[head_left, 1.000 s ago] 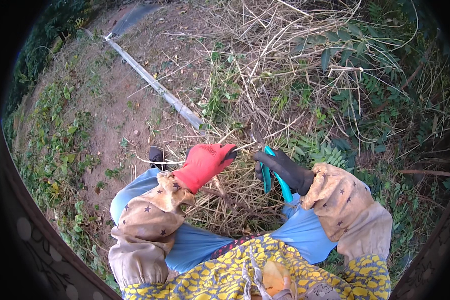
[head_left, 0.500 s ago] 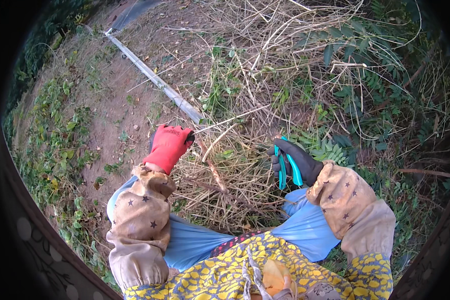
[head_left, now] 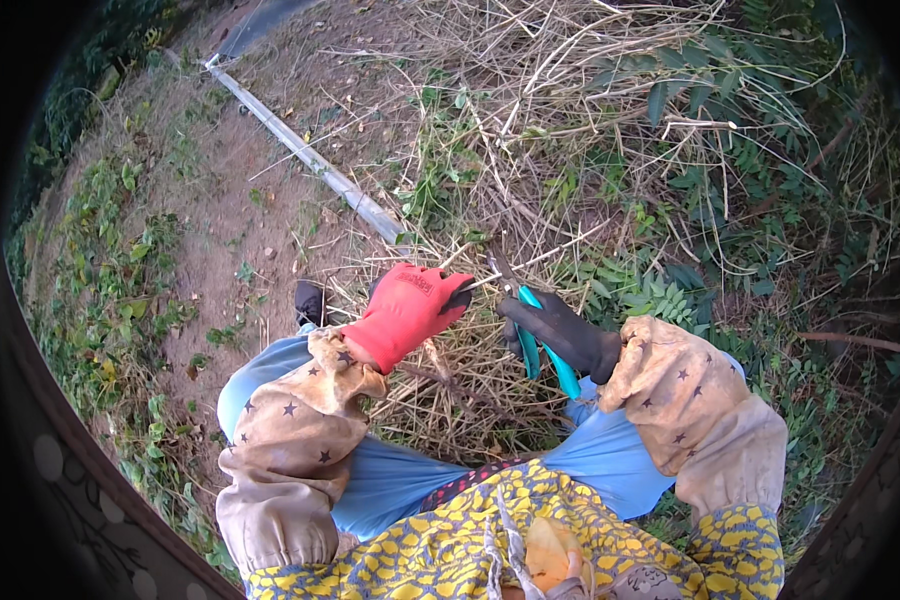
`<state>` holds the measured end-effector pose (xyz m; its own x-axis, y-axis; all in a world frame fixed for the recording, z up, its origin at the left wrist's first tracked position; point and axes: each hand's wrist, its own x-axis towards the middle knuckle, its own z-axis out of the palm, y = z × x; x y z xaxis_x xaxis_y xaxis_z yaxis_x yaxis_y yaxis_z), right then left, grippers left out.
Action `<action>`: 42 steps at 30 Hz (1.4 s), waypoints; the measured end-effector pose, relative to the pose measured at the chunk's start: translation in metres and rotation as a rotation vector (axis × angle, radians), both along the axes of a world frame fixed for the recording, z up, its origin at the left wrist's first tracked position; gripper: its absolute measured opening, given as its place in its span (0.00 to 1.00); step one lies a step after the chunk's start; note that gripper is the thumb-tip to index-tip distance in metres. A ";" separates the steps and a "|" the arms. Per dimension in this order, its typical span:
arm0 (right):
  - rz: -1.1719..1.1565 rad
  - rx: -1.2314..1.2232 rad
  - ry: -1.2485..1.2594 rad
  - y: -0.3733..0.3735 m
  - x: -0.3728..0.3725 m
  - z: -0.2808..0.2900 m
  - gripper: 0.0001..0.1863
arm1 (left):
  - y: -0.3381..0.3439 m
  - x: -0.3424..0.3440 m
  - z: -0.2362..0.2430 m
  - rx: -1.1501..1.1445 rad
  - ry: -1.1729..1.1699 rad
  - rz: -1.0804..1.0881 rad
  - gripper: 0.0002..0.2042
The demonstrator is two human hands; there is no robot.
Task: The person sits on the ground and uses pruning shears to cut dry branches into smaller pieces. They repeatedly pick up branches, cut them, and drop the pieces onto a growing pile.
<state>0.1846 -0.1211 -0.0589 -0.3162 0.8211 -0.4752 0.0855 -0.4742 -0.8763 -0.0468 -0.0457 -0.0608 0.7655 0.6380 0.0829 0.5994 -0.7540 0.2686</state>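
Note:
My left hand [head_left: 410, 308], in a red glove, is closed on a thin dry stem [head_left: 562, 247] that sticks out to the right from its fingertips. My right hand [head_left: 568, 335], in a dark glove, grips a pair of pruning shears [head_left: 562, 368] with teal handles. The shears' blades point up and away, right at the stem, a short way from my left fingertips. Whether the blades are touching the stem I cannot tell. Below both hands, between my knees, lies a heap of cut dry stalks [head_left: 470, 405].
A long pale pole [head_left: 310, 158] lies on bare soil [head_left: 240, 190] at the far left. A larger pile of dry stalks [head_left: 560, 60] spreads at the back. Green leafy plants [head_left: 660, 295] grow on the right, and low weeds [head_left: 120, 290] on the left.
My left hand has moved right with the stem, toward the shears. My right hand has shifted a little left, bringing the blades to the stem.

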 end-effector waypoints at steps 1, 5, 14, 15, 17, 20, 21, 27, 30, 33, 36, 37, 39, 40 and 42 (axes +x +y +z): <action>-0.036 -0.037 0.041 -0.001 0.002 0.004 0.22 | 0.002 -0.005 -0.001 -0.046 -0.019 0.011 0.21; -0.212 -0.190 0.182 -0.001 0.032 -0.003 0.22 | 0.028 -0.034 -0.022 -0.144 0.249 0.144 0.22; -0.242 -0.338 0.246 -0.008 0.041 -0.012 0.25 | 0.046 -0.082 -0.022 0.069 0.244 0.247 0.08; -0.233 -0.325 0.237 -0.009 0.040 -0.014 0.25 | 0.047 -0.081 -0.022 0.056 0.249 0.265 0.08; -0.241 -0.330 0.144 -0.007 0.040 -0.010 0.23 | 0.050 -0.077 -0.019 0.034 0.261 0.300 0.07; -0.100 -0.221 0.039 -0.006 0.037 -0.011 0.21 | 0.048 -0.065 -0.011 -0.109 0.139 0.280 0.07; -0.024 -0.143 0.038 -0.010 0.033 -0.013 0.22 | 0.043 -0.054 -0.008 -0.038 0.130 0.250 0.07; 0.153 -0.003 -0.092 -0.008 0.003 0.001 0.21 | 0.018 -0.011 -0.010 -0.075 0.055 0.086 0.17; 0.072 0.060 0.040 -0.003 0.002 0.000 0.20 | 0.007 0.011 0.001 -0.138 0.036 0.075 0.19; -0.053 -0.063 0.036 -0.004 0.001 0.007 0.19 | 0.007 0.011 -0.001 -0.163 0.022 0.076 0.21; -0.187 -0.129 0.143 -0.001 0.012 0.013 0.19 | 0.013 -0.004 -0.005 -0.173 0.029 0.126 0.23; -0.219 -0.128 0.149 0.001 0.019 0.007 0.20 | 0.017 -0.014 -0.007 -0.178 0.037 0.153 0.24; -0.297 -0.180 0.177 0.000 0.030 0.010 0.21 | 0.031 -0.032 -0.018 -0.150 0.104 0.151 0.22; -0.331 -0.206 0.194 -0.001 0.034 0.011 0.22 | 0.036 -0.039 -0.021 -0.149 0.146 0.164 0.21; -0.321 -0.231 0.282 -0.002 0.044 0.002 0.23 | 0.037 -0.040 -0.006 -0.247 0.156 0.208 0.18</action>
<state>0.2291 -0.1227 -0.0573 -0.2065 0.7812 -0.5891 -0.3226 -0.6228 -0.7128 -0.0873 -0.0085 -0.0668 0.6084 0.7677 -0.2013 0.7814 -0.5353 0.3207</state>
